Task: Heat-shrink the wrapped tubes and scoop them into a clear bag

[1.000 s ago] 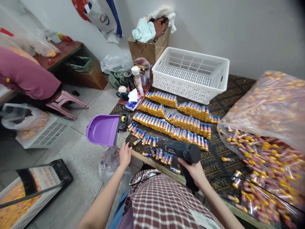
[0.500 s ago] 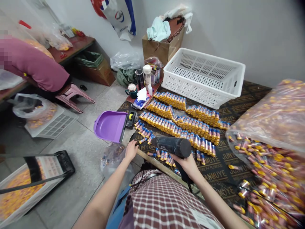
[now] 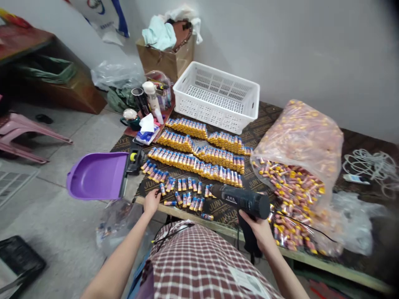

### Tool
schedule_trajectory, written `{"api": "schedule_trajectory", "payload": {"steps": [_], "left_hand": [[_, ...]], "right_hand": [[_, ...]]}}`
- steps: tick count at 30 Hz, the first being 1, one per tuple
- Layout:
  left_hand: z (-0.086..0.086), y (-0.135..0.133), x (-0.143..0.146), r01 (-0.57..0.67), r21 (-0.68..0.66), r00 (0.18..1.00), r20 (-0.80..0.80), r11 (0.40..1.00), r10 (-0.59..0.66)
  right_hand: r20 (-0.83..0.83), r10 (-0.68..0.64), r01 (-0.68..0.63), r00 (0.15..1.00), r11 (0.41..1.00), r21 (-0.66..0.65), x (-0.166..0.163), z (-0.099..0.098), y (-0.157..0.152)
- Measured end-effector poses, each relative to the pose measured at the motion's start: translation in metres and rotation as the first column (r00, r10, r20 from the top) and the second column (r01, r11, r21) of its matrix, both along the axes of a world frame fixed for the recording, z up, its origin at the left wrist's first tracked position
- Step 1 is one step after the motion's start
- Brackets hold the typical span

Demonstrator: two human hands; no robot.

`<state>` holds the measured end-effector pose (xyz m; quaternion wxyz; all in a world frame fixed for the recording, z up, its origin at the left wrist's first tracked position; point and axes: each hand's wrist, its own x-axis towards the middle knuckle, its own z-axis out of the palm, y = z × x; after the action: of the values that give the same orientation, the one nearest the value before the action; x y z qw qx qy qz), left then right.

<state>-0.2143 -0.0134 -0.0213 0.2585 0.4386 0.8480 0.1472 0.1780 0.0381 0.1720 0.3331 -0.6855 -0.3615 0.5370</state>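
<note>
Right hand gripping a black gun-shaped tool, nozzle facing the small tubes

From where I'm standing, the person's right hand (image 3: 257,227) is wrapping firmly around the handle of the black gun-shaped tool (image 3: 238,200), with the barrel lying above the fist, over the near edge of the table (image 3: 222,216). The left hand (image 3: 152,202) is resting at that same edge, its fingertips right by a small tube (image 3: 162,189); whether they are pinching it, I can't tell.

The barrel is stretching roughly along the table edge, its narrow nozzle pointing to the person's left and its rounded back end facing right. The handle is dropping down toward the person's body.

Loose blue-and-yellow tubes (image 3: 188,200) are lying between the nozzle and the left hand, some upright to the edge, some sideways, one just at the nozzle's tip. Behind them, stacked rows of tubes (image 3: 174,159) are spreading back toward a white crate (image 3: 215,118). On the right, a large clear bag (image 3: 299,133) is spilling pink-and-yellow pieces (image 3: 291,207) near the tool's back end. A purple dustpan (image 3: 97,174) is sitting on the left, beside a tape dispenser (image 3: 134,161).
</note>
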Motion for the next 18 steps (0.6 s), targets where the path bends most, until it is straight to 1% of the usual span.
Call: {"api": "schedule_trajectory", "payload": {"steps": [3,7,10,15,18], "left_hand": [[0.003,-0.006,0.007,-0.02,0.01,0.999,-0.028,1.0,0.021],[0.011,-0.019,0.018,0.002,0.124,0.986,-0.168,0.992,0.019],[0.015,-0.036,0.03,-0.004,0.168,0.968,-0.247,0.986,0.046],[0.012,-0.074,0.056,-0.025,0.154,0.939,-0.336,0.988,0.076],[0.009,-0.1,0.077,-0.049,0.121,0.928,-0.361,0.991,0.09]], "right_hand": [[0.0,-0.106,0.106,0.994,0.993,-0.045,0.028,0.004,-0.006],[0.002,-0.192,0.191,0.981,0.978,-0.083,0.066,0.006,-0.006],[-0.033,-0.221,0.215,0.975,0.969,-0.124,0.095,0.002,-0.002],[-0.088,-0.234,0.212,0.968,0.955,-0.205,0.137,-0.012,0.011],[-0.096,-0.21,0.181,0.973,0.951,-0.251,0.154,-0.021,0.023]]}}
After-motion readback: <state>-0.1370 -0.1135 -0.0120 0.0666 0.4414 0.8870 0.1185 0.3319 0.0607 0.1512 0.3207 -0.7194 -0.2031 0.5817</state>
